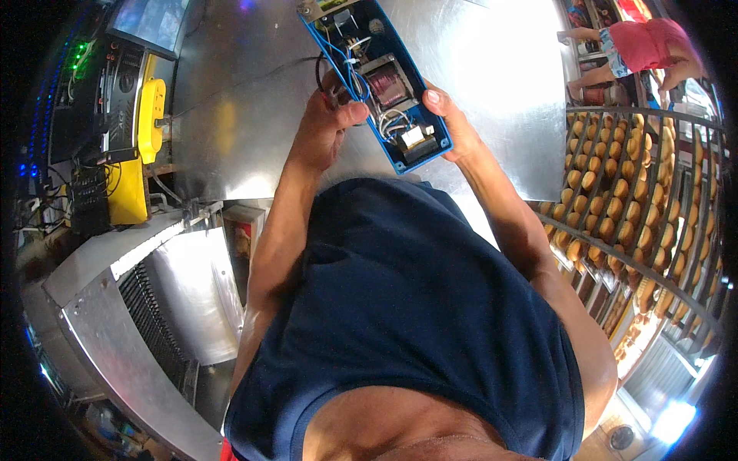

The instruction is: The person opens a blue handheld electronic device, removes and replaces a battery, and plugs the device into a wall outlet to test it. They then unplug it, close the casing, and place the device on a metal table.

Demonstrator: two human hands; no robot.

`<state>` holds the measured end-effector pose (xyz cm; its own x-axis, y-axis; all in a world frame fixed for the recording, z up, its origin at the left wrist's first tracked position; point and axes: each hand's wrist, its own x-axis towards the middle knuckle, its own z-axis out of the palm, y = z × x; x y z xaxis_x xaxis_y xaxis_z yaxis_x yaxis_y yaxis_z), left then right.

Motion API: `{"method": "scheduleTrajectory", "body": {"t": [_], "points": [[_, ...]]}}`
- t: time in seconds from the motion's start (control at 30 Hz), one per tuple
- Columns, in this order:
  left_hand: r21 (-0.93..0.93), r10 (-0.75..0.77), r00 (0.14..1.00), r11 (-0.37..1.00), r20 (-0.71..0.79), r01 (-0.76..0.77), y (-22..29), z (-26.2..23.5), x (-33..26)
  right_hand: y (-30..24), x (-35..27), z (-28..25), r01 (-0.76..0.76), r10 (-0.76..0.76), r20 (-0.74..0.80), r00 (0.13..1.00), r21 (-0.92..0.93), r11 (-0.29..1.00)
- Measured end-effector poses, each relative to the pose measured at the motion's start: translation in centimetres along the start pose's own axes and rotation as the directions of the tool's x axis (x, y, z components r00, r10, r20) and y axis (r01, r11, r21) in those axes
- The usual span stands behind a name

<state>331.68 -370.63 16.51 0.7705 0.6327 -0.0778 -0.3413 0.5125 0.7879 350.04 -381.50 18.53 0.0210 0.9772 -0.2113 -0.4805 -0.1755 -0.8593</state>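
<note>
Between my two hands is a long blue electrical box (424,158) without a cover, tilted with its lower end toward me. Inside it sits a transformer (389,86) with a reddish winding and a metal frame. Blue and white wires run around it, and a white part (414,137) lies near the close end. My left hand (327,127) grips the left wall, its thumb on the rim and its other fingers partly hidden. On the right wall, my right hand (455,123) holds on with the thumb at the edge. A dark cable (318,73) loops out at the left side.
A shiny metal table (246,115) lies beneath the box. To the left are a yellow power strip (151,119), a screen (150,21) and lit electronics (81,61). Racks of bread rolls (607,177) stand at right, with a person in a pink top (649,50) beyond.
</note>
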Motion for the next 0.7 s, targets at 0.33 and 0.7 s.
{"method": "scheduleTrajectory", "body": {"t": [0.33, 0.7], "points": [[0.023, 0.059, 0.998, 0.998, 0.039, -0.060, 0.2, 0.3, 0.5, -0.7, 0.0, -0.3, 0.014, -0.016, 0.084, 0.996, 0.026, 1.000], [-0.034, 0.174, 0.978, 0.985, 0.112, -0.171, 1.9, 1.7, 3.8, -2.8, 2.2, -0.2, 0.224, -0.221, 0.087, 0.971, -0.027, 0.974]]}}
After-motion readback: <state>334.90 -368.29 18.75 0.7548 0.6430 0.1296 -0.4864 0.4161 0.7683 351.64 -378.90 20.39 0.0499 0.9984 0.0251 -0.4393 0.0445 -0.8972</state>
